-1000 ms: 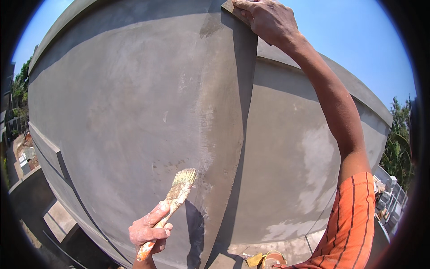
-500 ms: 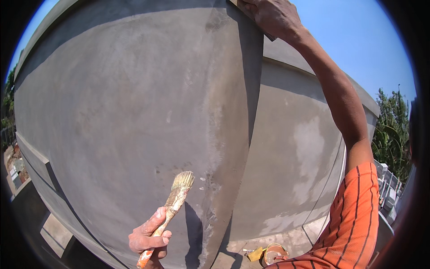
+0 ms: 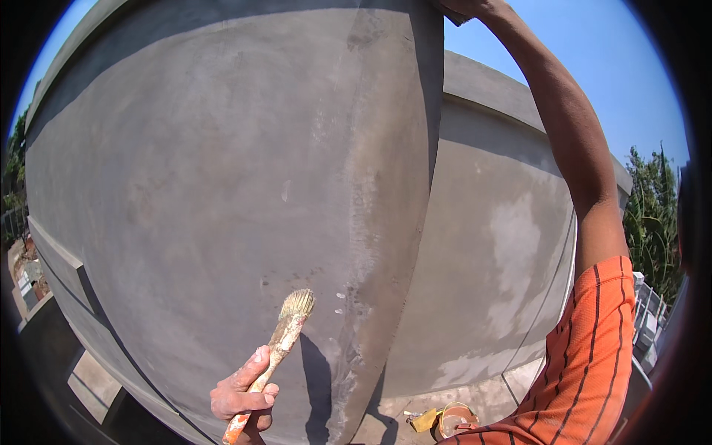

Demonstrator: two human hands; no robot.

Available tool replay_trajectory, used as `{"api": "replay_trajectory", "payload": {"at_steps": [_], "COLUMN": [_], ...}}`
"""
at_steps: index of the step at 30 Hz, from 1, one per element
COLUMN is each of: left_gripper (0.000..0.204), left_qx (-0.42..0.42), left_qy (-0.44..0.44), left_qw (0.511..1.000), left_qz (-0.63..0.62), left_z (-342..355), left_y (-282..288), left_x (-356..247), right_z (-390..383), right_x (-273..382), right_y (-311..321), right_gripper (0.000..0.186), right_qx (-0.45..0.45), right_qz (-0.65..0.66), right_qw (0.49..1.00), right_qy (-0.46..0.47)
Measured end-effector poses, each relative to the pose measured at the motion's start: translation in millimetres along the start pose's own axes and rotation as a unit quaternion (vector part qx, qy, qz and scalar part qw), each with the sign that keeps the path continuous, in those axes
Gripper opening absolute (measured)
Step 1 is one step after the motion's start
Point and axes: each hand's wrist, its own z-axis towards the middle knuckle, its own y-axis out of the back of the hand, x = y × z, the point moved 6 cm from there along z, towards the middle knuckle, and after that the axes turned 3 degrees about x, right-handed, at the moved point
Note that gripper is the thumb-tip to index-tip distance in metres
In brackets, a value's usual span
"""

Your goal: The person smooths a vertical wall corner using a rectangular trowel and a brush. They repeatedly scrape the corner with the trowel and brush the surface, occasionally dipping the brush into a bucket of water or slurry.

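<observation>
From where I stand, the left hand (image 3: 241, 400) has its fingers curled round the handle of a brush (image 3: 285, 334), bristles up and pale with residue; the brush is in front of the wall (image 3: 222, 185), left of its corner, and looks held off the surface, its shadow (image 3: 317, 386) falling just beside it; the right hand (image 3: 478, 6) is up at the top of the corner, mostly cut off by the frame, with the edge of a flat tool (image 3: 455, 16) showing beneath it; whether those fingers grip or merely press, I cannot tell.

I'd judge the step in hand to be working the upper corner with the tool while the brush waits; the next move seems to call for keeping the tool flat along that edge, with the brush kept clear of the grey face.

Low down, a bucket (image 3: 440, 423) sits on the pale floor (image 3: 482, 389), beside a yellow thing (image 3: 424, 421); something reddish shows at the bucket's near side; what it holds is too small to make out.
</observation>
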Motion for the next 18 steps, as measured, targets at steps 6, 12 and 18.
{"api": "replay_trajectory", "payload": {"at_steps": [6, 12, 18], "left_gripper": [0.018, 0.018, 0.015], "left_qx": [0.006, 0.057, 0.148], "left_qy": [-0.026, -0.037, -0.155], "left_qw": [0.997, 0.996, 0.962], "left_qz": [0.072, 0.062, 0.168], "left_z": [7.8, 19.9, 119.0], "left_y": [-6.5, -33.8, -58.5], "left_x": [-16.6, -35.9, -61.3], "right_z": [-139.7, -83.7, -48.8], "right_x": [101.8, 38.0, -50.1], "right_y": [90.4, 58.7, 93.3], "right_gripper": [0.039, 0.025, 0.032], "right_qx": [-0.036, -0.045, 0.072], "right_qz": [0.335, 0.268, 0.441], "right_qw": [0.937, 0.962, 0.876], "right_qy": [0.095, 0.009, -0.18]}}
